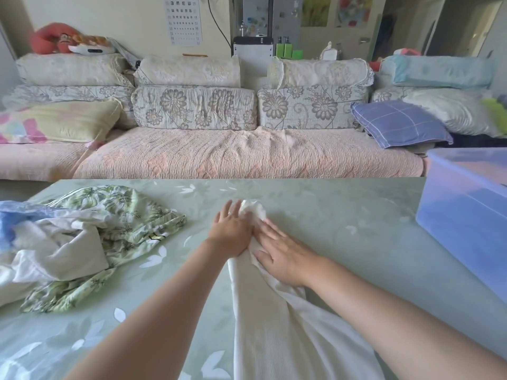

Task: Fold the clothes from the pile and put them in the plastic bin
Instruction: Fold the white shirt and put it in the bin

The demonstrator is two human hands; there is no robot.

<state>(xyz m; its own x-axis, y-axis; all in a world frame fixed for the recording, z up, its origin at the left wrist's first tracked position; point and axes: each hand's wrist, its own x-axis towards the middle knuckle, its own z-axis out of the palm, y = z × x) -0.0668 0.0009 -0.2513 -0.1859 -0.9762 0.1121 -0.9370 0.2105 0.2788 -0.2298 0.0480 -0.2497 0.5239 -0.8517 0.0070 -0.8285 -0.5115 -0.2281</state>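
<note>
A long white ribbed garment [277, 333] lies down the middle of the green floral table [343, 223], bunched narrow toward its far end. My left hand [233, 231] lies flat with straight fingers on the far part of the cloth. My right hand [282, 256] presses flat on it just beside, fingers pointing up and left. The pile of clothes [82, 248], with a green leaf-print piece, white pieces and a blue one, sits at the left. The blue translucent plastic bin [466, 215] stands at the right edge.
A sofa [233, 157] with floral cushions runs behind the table's far edge. A blue checked pillow [400, 122] lies near the bin. Bare tabletop shows between the garment and the bin.
</note>
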